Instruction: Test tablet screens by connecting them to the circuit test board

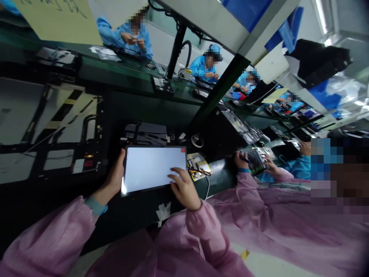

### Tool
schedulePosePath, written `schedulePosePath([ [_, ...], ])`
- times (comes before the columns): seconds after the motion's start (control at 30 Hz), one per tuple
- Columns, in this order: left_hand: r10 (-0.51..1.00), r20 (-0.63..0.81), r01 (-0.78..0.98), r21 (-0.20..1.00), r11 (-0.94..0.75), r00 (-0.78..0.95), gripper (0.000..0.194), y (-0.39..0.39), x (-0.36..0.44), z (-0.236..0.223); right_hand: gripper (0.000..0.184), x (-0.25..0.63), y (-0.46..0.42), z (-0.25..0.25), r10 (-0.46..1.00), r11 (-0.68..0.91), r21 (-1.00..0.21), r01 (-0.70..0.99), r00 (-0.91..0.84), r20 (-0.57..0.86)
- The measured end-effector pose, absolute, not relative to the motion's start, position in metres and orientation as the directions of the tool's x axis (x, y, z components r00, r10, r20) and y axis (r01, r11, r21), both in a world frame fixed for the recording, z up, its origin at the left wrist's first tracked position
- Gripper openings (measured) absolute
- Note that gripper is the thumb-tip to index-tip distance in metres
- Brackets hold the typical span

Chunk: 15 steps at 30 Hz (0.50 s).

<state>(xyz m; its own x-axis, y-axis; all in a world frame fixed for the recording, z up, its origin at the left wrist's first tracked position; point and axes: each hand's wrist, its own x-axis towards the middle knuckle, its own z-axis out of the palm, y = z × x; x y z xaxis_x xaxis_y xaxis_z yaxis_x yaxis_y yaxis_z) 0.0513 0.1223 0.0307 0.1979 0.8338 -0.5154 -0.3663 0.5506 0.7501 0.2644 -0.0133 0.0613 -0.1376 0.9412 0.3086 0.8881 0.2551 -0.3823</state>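
A tablet (pixel 152 167) with a lit white screen and a small red mark in its top right corner is held over the dark green bench. My left hand (pixel 113 179) grips its left edge, thumb up along the frame. My right hand (pixel 184 188) holds the lower right corner, with fingers curled onto the screen. Both sleeves are pink.
A dark fixture (pixel 147 132) lies just beyond the tablet and a small circuit board (pixel 197 165) to its right. A co-worker in pink (pixel 259 200) works on a device at my right. A conveyor (pixel 121 77) carries parts; people in blue sit beyond it.
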Motion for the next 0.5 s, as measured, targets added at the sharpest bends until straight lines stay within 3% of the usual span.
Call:
schedulePosePath([
  [0.17, 0.858, -0.499, -0.321, 0.799, 0.509, 0.118, 0.056, 0.122, 0.051, 0.031, 0.028, 0.363, -0.014, 0.057, 0.875, -0.1, -0.367, 0.925, 0.258, 0.41],
  [0.33, 0.821, -0.556, -0.31, 0.764, 0.566, 0.129, 0.057, 0.12, 0.052, 0.04, 0.031, 0.408, 0.012, 0.043, 0.963, -0.171, -0.26, 0.95, 0.218, 0.162],
  [0.5, 0.849, -0.523, -0.244, 0.815, 0.525, 0.08, 0.054, 0.118, 0.055, 0.05, 0.032, 0.407, 0.021, 0.036, 0.977, -0.16, -0.089, 0.983, 0.171, 0.128],
])
